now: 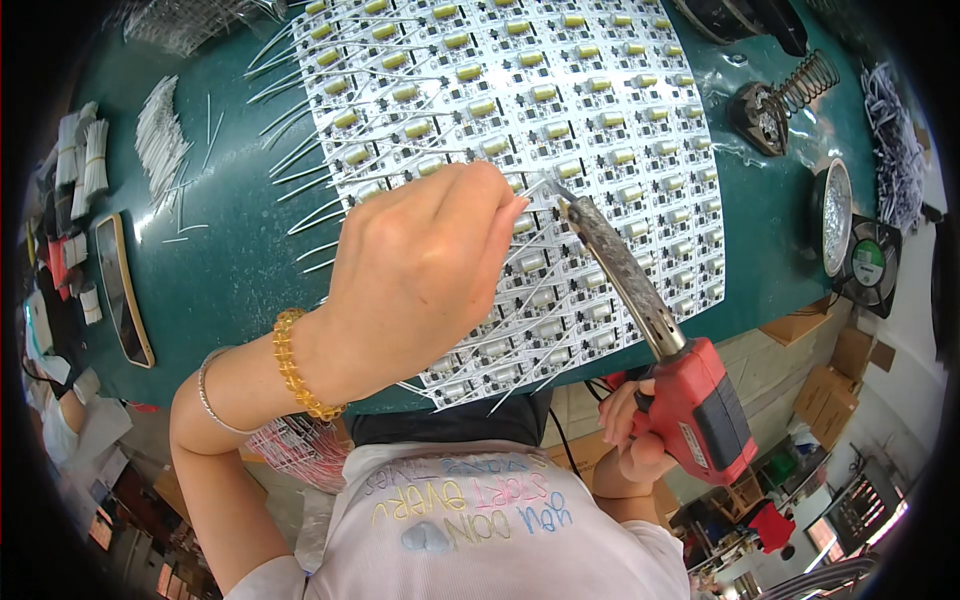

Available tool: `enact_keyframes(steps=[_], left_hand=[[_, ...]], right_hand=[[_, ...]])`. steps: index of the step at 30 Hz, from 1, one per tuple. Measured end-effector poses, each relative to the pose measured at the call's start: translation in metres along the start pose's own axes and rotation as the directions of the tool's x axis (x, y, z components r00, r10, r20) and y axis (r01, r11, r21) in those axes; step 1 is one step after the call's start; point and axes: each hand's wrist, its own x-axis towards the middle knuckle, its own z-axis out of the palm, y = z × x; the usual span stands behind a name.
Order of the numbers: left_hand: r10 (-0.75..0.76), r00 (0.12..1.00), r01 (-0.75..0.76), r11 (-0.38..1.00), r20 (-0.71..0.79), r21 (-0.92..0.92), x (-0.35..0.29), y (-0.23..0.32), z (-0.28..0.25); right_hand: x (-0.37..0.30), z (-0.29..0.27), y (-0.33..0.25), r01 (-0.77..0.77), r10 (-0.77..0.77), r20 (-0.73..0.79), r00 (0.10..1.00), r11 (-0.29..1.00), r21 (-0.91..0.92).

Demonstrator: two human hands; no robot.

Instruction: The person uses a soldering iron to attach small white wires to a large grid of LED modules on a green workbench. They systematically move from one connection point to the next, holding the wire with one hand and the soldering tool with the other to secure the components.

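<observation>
My left hand (420,255) is over a large white panel of circuit boards (712,215), its fingers pinched on a thin white wire (533,188). That wire's end lies at a board near the panel's middle. My right hand (638,450) is closed round the grip of a red and black soldering gun (700,415). The gun's tip touches or nearly touches the board beside the wire's end; I cannot tell which. Rows of small yellow-green components cover the panel. Several white wires (310,215) stick out over its left edge, and others lie across its lower part.
On the green table (240,280) lie a pile of cut white wires (160,140) and a phone (122,290) at left. A soldering iron stand (765,110) with a coil is at far right, near a round metal bowl (835,215), a fan (868,268) and a wire bundle (893,150).
</observation>
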Motion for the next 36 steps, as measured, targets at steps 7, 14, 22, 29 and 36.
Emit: enact_keyframes(steps=[7, 14, 22, 29, 36], left_hand=[[0.016, 1.000, -0.016, 1.000, -0.026, -0.005, 0.000, -0.001, 0.002], [0.016, 1.000, -0.017, 1.000, -0.017, -0.008, 0.000, 0.000, 0.002], [-0.045, 0.999, 0.046, 0.998, 0.023, -0.043, 0.002, 0.002, -0.011], [-0.020, 1.000, 0.020, 0.999, 0.005, 0.026, 0.023, -0.013, -0.037], [-0.051, 0.998, 0.057, 0.985, 0.039, -0.163, 0.033, -0.028, -0.025]], right_hand=[[-0.014, -0.005, 0.020, 0.017, -0.008, -0.026, 1.000, 0.934, 0.358], [-0.015, -0.006, 0.014, 0.016, -0.018, -0.061, 0.998, 0.999, -0.033], [0.007, -0.005, -0.009, 0.071, -0.082, -0.175, 0.981, 0.995, -0.069], [0.047, -0.041, -0.087, 0.030, -0.020, 0.039, 0.999, 0.966, -0.257], [0.044, 0.004, -0.042, 0.104, -0.083, -0.201, 0.976, 0.990, 0.097]])
